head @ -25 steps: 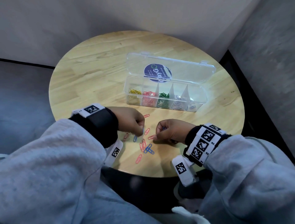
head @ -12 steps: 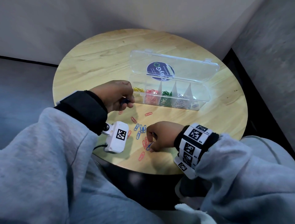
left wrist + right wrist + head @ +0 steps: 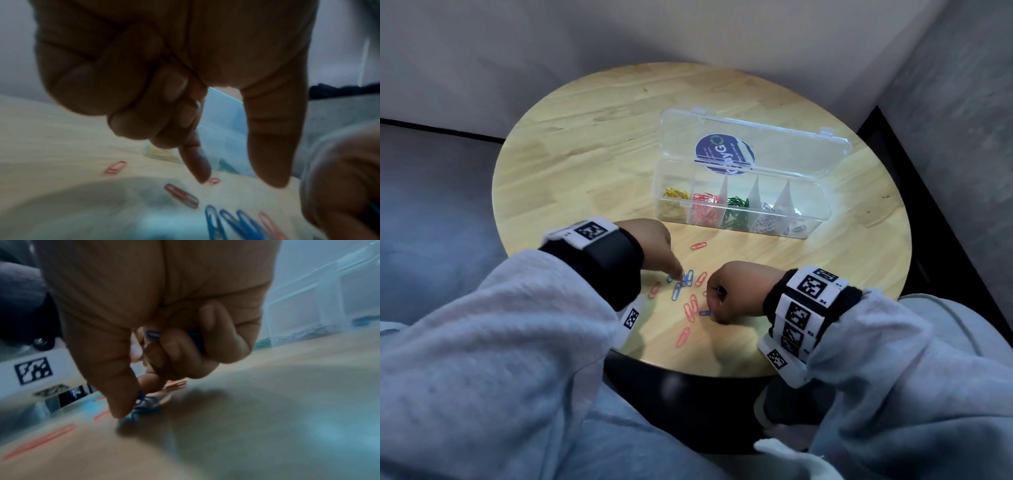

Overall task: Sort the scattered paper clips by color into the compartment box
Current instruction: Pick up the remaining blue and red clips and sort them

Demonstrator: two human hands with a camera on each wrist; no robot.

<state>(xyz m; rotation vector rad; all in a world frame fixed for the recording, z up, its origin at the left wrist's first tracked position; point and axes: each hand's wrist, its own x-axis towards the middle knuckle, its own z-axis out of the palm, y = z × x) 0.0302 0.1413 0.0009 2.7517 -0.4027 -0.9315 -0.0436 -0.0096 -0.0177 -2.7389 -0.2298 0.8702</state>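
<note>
Since half a second ago your left hand (image 3: 654, 246) has dropped back from beside the compartment box (image 3: 739, 202) to the scattered clips; your right hand (image 3: 736, 291) has stayed low at the near edge of the worktop (image 3: 585, 164).

Left grip: index finger and thumb point down, spread apart, other fingers curled in. A glint of something shows between the curled fingers, too small to tell. The fingertips hang just over the cluster of blue paper clips (image 3: 685, 279), no pinch yet.

Right grip: thumb and index pinch a blue clip (image 3: 141, 407) against the wood, while the curled fingers already hold more blue clips (image 3: 174, 337) in the palm.

Loose pink clips (image 3: 691, 308) lie mixed between the blue ones. The box sits open further back, with yellow, pink, green and silver clips in four sections from the left. The rightmost section is hard to read, but it probably takes blue.

Step in hand, as I judge it — gathering blue. Slide each clip toward a bare patch or tip it up on edge before you pinch, because flat wire is slippery. Keep the left fingertips clear of the pink clips touching the blue cluster. Don't overfill the right palm — clips could slip out on the way to the box.
</note>
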